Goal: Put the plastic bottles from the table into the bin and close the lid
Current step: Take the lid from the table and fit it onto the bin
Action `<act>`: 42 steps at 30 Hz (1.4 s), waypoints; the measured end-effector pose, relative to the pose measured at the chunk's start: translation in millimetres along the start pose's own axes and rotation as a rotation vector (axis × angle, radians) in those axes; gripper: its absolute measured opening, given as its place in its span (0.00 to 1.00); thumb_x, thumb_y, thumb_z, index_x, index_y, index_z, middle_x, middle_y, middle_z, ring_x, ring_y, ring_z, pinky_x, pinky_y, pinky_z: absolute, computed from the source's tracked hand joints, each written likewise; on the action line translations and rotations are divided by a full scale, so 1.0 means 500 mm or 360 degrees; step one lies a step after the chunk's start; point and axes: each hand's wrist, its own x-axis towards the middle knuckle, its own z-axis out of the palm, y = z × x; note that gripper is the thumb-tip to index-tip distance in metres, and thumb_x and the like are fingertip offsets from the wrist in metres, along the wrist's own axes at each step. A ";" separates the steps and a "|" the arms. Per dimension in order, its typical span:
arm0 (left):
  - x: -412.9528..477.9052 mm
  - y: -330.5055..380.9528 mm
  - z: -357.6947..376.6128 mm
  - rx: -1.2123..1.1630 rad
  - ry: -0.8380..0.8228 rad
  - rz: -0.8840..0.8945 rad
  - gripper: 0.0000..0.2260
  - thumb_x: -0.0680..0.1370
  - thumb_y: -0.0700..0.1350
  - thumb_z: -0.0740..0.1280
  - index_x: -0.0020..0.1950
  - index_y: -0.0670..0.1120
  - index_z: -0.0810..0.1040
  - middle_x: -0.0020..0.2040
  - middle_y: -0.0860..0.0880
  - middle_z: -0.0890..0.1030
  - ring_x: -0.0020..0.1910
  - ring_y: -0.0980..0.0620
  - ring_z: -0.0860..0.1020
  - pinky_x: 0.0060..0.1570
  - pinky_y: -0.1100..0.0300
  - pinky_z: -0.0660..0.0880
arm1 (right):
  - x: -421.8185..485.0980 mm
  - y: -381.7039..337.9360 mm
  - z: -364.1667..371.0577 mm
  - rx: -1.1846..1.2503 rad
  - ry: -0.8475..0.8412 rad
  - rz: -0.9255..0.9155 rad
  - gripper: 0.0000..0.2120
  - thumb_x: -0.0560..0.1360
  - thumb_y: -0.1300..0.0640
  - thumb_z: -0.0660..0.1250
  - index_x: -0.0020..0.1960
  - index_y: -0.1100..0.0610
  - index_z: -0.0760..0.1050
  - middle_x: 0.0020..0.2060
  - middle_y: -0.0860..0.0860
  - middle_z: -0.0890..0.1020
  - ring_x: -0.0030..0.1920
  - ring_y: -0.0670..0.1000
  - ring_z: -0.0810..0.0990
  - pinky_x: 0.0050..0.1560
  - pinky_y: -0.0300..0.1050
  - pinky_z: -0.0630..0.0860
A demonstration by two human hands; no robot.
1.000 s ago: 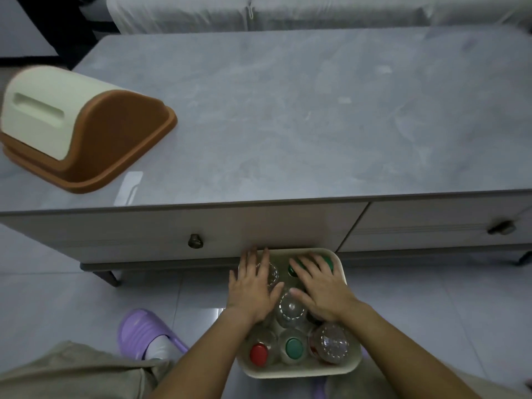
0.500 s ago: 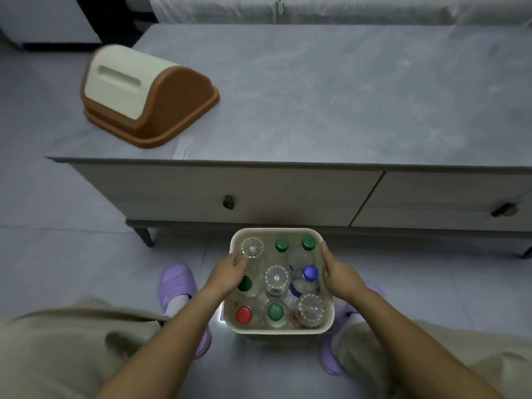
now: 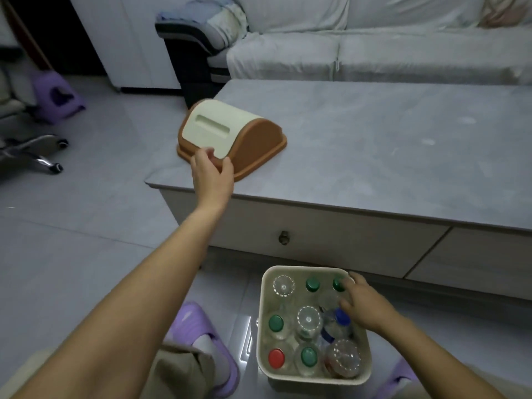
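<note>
At ten o'clock on the bench (image 3: 374, 145), your left hand (image 3: 213, 175) loosely cups the lid (image 3: 230, 133); right hand (image 3: 364, 308), spread, touches bottles (image 3: 308, 319) in the bin (image 3: 313, 378). No legible labels.

Dim light over a glossy grey tiled floor (image 3: 72, 226); a white-covered sofa (image 3: 374, 53) beyond the grey table (image 3: 388, 156), an office chair (image 3: 26, 145) far left.

Under my right hand (image 3: 363, 305) sits one bin (image 3: 264, 309) holding nine bottles (image 3: 308, 319): five green caps, one red, one blue. At my left hand (image 3: 212, 174), one lid (image 3: 230, 136).
</note>
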 end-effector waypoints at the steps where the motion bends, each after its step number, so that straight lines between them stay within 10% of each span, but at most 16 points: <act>1: 0.035 0.010 -0.002 0.0212 -0.0054 0.0082 0.22 0.76 0.48 0.65 0.67 0.41 0.65 0.67 0.42 0.68 0.63 0.46 0.70 0.60 0.53 0.71 | -0.005 -0.001 0.005 0.0004 0.0002 -0.0031 0.23 0.77 0.53 0.59 0.72 0.54 0.63 0.75 0.55 0.56 0.67 0.57 0.71 0.62 0.48 0.72; 8: 0.213 0.026 0.000 0.1532 -0.1067 0.0498 0.42 0.59 0.71 0.69 0.67 0.50 0.66 0.65 0.47 0.72 0.62 0.43 0.71 0.57 0.43 0.74 | -0.039 0.027 0.037 0.0024 0.0031 -0.0159 0.27 0.76 0.45 0.58 0.74 0.46 0.58 0.77 0.49 0.51 0.71 0.52 0.66 0.64 0.46 0.72; 12: 0.210 0.037 0.022 0.1683 -0.0971 0.0776 0.31 0.64 0.68 0.69 0.57 0.48 0.70 0.52 0.47 0.75 0.46 0.47 0.75 0.43 0.50 0.75 | -0.037 0.032 0.035 0.0000 0.0076 -0.0138 0.25 0.77 0.46 0.58 0.73 0.45 0.59 0.76 0.49 0.52 0.69 0.52 0.68 0.59 0.44 0.73; 19: 0.094 0.032 0.041 0.0825 -0.0831 0.0531 0.14 0.73 0.54 0.67 0.52 0.46 0.76 0.48 0.46 0.82 0.46 0.45 0.80 0.44 0.51 0.78 | -0.019 -0.026 0.002 0.0090 0.0190 -0.0280 0.22 0.77 0.48 0.59 0.70 0.47 0.64 0.77 0.47 0.51 0.71 0.49 0.66 0.64 0.41 0.69; 26: -0.118 0.140 0.024 0.0676 -0.0835 0.0851 0.13 0.73 0.58 0.65 0.46 0.49 0.77 0.40 0.50 0.82 0.39 0.49 0.81 0.41 0.51 0.80 | -0.076 -0.152 -0.135 0.0862 0.0787 -0.0485 0.15 0.76 0.44 0.62 0.60 0.46 0.74 0.59 0.44 0.76 0.54 0.40 0.78 0.51 0.30 0.73; 35: -0.333 0.146 0.013 0.0472 -0.1061 0.0764 0.08 0.75 0.55 0.64 0.43 0.51 0.77 0.40 0.50 0.83 0.40 0.51 0.81 0.41 0.58 0.75 | -0.206 -0.190 -0.232 0.0927 0.0874 -0.0136 0.44 0.69 0.32 0.61 0.76 0.51 0.51 0.32 0.48 0.77 0.38 0.47 0.78 0.39 0.48 0.76; 42: -0.441 0.110 0.014 0.0655 -0.1212 0.0658 0.15 0.73 0.55 0.64 0.55 0.49 0.77 0.52 0.47 0.84 0.53 0.44 0.80 0.51 0.55 0.74 | -0.250 -0.154 -0.202 0.0864 0.0585 0.0093 0.41 0.65 0.27 0.60 0.73 0.43 0.53 0.56 0.49 0.82 0.54 0.53 0.81 0.52 0.51 0.78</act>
